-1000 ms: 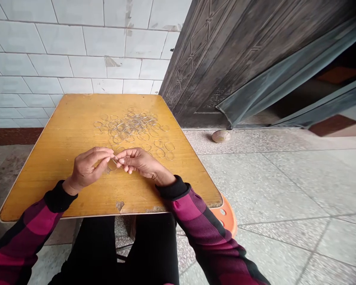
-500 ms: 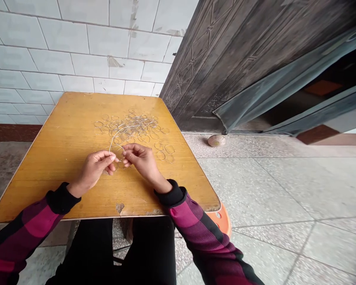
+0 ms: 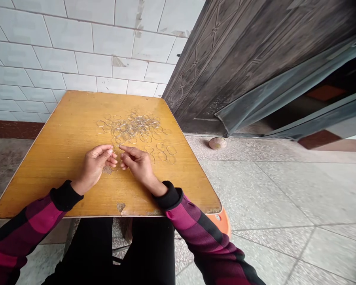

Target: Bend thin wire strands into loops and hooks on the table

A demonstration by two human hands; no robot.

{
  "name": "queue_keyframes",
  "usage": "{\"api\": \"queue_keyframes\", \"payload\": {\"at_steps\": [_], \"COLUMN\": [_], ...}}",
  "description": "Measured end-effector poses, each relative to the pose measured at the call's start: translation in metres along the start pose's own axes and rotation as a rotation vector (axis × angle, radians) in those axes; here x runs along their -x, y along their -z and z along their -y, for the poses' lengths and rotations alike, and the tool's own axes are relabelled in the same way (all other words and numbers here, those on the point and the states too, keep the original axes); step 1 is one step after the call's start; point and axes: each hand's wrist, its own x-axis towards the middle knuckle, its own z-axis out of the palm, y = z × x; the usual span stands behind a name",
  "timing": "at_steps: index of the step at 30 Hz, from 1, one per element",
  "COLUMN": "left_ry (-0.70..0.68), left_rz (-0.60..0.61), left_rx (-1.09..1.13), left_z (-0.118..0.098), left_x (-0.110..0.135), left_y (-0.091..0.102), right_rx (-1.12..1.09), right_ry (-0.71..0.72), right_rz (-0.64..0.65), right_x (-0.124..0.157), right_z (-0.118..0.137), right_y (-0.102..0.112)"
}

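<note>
A heap of thin silver wire rings (image 3: 133, 128) lies tangled in the middle of a yellow wooden tabletop (image 3: 44, 186), with several loose rings (image 3: 166, 152) spread to its right. My left hand (image 3: 97, 164) and my right hand (image 3: 136, 164) hover close together just in front of the heap, fingers curled. The tips of my right hand reach the nearest rings. Whether either hand holds a thin wire, I cannot tell.
An orange plastic stool (image 3: 221, 221) shows under the table's front right corner. A white tiled wall (image 3: 80, 43) stands behind the table, and a dark embossed metal door (image 3: 225, 67) stands to the right. A small round stone (image 3: 217, 143) lies on the speckled floor.
The long wire loop standing up between my hands earlier no longer shows. My fingers have loosened from their pinch, and my hands sit a little further apart.
</note>
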Motion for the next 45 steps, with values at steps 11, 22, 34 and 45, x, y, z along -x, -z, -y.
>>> {"api": "queue_keyframes", "payload": {"at_steps": [11,22,34,45], "left_ry": [-0.105,-0.218,-0.35,-0.566], "left_rz": [0.04,0.1,0.13,0.129], "left_rx": [-0.134,-0.278,-0.485,-0.774], "left_z": [0.006,0.005,0.001,-0.002], "left_x": [-0.003,-0.003,-0.001,0.0], "left_y": [0.005,0.008,0.009,0.014], "right_rx": [0.037,-0.02,-0.011,-0.006], "right_ry": [0.034,-0.02,-0.099,-0.092], "right_rz": [0.054,0.055,0.041,0.033], "right_x": [0.0,0.0,0.001,0.001], "right_z": [0.006,0.004,0.013,0.012], "right_y": [0.0,-0.003,-0.003,-0.002]}}
